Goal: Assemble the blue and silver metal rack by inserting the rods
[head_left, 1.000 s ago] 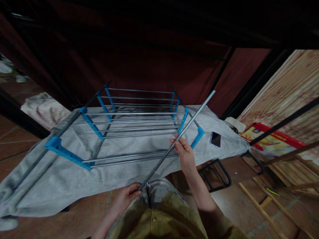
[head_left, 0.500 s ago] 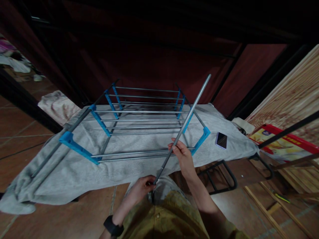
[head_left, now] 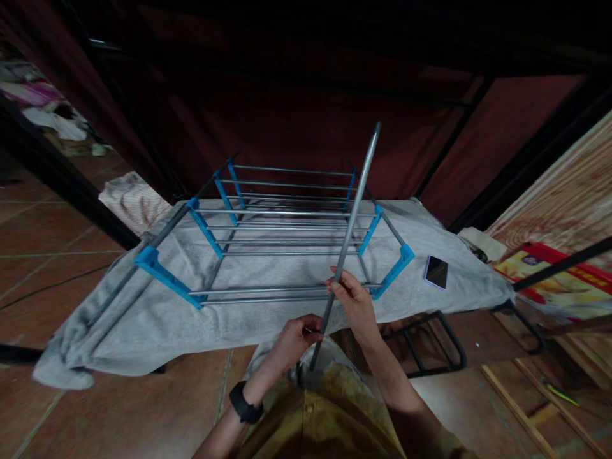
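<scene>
A long grey metal rod point(head_left: 354, 204) stands nearly upright in front of me, leaning slightly right at the top. My right hand point(head_left: 354, 302) is closed round its lower part. My left hand point(head_left: 299, 338), with a black watch on the wrist, grips the rod a little lower, near its bottom end. Behind the rod, a rack point(head_left: 287, 229) of thin metal bars and blue plastic side pieces lies on a grey cloth point(head_left: 143, 319) covering a low table.
A phone point(head_left: 437, 272) lies on the cloth at the right. A black metal frame point(head_left: 430, 344) sits under the table edge. Wooden slats point(head_left: 526, 408) and a red-edged printed box point(head_left: 549, 274) are on the tiled floor at the right. Dark red fabric hangs behind.
The rod has swung from a low diagonal to nearly upright. My left hand has moved up and right along it, closer to my right hand. The view has shifted left.
</scene>
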{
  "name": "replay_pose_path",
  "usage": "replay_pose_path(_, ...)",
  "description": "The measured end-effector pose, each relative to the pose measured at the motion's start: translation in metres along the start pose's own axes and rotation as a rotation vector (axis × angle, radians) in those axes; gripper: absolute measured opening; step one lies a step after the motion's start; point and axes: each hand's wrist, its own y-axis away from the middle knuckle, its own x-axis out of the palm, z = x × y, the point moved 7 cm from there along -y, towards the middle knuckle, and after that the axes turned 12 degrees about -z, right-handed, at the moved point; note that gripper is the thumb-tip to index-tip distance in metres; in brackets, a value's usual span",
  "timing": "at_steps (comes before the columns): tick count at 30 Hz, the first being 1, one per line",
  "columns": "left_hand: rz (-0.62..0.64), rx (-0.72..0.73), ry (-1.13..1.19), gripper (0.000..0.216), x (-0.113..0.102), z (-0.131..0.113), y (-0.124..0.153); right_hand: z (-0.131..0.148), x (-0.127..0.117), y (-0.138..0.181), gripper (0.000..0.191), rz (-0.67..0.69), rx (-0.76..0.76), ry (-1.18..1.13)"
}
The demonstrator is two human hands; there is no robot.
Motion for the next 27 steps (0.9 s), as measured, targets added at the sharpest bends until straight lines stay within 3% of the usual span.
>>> replay_pose_path(18, -0.113, 0.026, 0.164, 0.014, -0.001, -0.03, -0.009, -0.011, 0.011, 0.008, 0.034, 0.07, 0.013, 0.105)
replay_pose_path(27, -0.169, -0.008, 0.179, 0.021, -0.005, -0.028, -0.014, -0.02, 0.016, 0.015, 0.035, 0.093, -0.011, 0.159)
